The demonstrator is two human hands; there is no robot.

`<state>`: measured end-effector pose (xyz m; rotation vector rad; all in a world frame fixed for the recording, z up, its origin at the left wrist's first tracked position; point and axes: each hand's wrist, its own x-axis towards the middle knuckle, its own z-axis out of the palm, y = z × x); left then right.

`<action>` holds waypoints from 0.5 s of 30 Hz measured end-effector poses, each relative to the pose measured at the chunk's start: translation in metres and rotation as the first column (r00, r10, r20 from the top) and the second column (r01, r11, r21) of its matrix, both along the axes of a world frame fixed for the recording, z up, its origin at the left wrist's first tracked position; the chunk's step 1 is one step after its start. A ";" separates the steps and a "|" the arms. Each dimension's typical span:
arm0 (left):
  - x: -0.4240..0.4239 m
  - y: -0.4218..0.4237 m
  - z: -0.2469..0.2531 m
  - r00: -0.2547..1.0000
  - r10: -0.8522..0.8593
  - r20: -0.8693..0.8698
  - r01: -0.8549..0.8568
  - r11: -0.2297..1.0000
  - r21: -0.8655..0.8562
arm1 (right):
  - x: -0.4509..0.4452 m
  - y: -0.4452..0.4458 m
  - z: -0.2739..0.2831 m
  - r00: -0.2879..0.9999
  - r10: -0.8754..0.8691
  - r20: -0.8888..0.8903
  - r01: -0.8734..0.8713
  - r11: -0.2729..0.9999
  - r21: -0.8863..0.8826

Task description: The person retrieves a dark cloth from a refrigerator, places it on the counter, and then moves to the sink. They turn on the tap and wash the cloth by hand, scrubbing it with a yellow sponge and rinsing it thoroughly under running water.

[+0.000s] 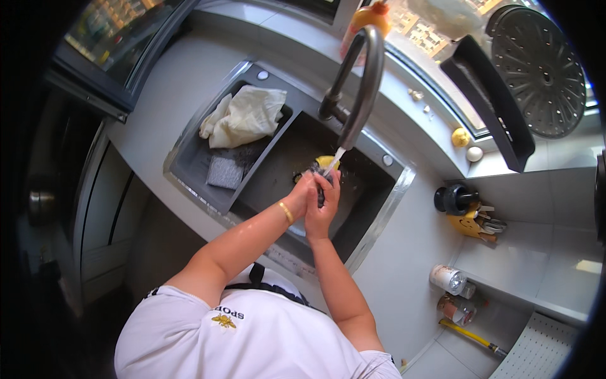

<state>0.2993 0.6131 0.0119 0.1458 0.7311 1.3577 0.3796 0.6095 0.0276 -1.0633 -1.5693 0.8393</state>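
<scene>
Both my hands are together over the right basin (pixel 279 189) of a dark grey double sink, under running water (pixel 335 160) from the curved faucet (pixel 374 71). My left hand (pixel 301 190), below a gold bracelet on the wrist, closes against a small dark wet object (pixel 321 195). My right hand (pixel 325 201) curls around the same object from the other side. Fingers and water cover most of it, so its kind is unclear. Just beyond the fingertips shows a yellow piece (pixel 326 162); whether it is held or lies in the basin cannot be told.
The left basin holds a cream cloth (pixel 248 116) and a grey sponge (pixel 225 172). An orange-capped bottle (pixel 367 28) stands on the windowsill behind the faucet. To the right are a mortar and pestle (pixel 455 199), a yellow utensil holder (pixel 466 223) and jars (pixel 447 278).
</scene>
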 end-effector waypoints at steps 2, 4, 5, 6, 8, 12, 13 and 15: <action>0.002 0.004 -0.022 0.998 0.062 -0.013 -0.063 0.992 -0.112 | 0.001 0.005 -0.018 0.993 0.005 -0.116 0.002 0.998 0.060; 0.007 0.018 -0.021 0.989 0.123 0.087 -0.099 0.968 -0.232 | 0.000 0.016 -0.016 0.975 -0.005 -0.223 0.014 0.999 0.038; 0.012 0.022 -0.009 0.967 0.168 0.191 -0.106 0.948 -0.300 | 0.005 0.019 -0.019 0.957 0.000 -0.291 0.014 0.999 0.043; 0.017 0.028 -0.010 0.954 0.260 0.152 -0.197 0.920 -0.339 | 0.007 0.019 -0.020 0.951 -0.028 -0.307 0.007 0.997 -0.072; 0.017 0.023 -0.015 0.980 0.196 0.037 -0.173 0.927 -0.334 | 0.010 0.017 -0.021 0.940 -0.093 -0.329 -0.009 0.955 -0.297; 0.017 0.023 -0.005 0.985 0.170 0.014 -0.156 0.929 -0.336 | 0.009 0.024 -0.012 0.929 -0.061 -0.365 -0.073 0.937 -0.341; 0.016 0.023 -0.009 0.986 0.163 0.024 -0.146 0.933 -0.330 | 0.013 0.027 -0.010 0.905 -0.050 -0.423 -0.133 0.911 -0.391; 0.010 0.025 -0.020 0.997 0.076 0.034 -0.064 0.961 -0.271 | 0.013 0.024 -0.005 0.879 -0.033 -0.475 -0.197 0.883 -0.427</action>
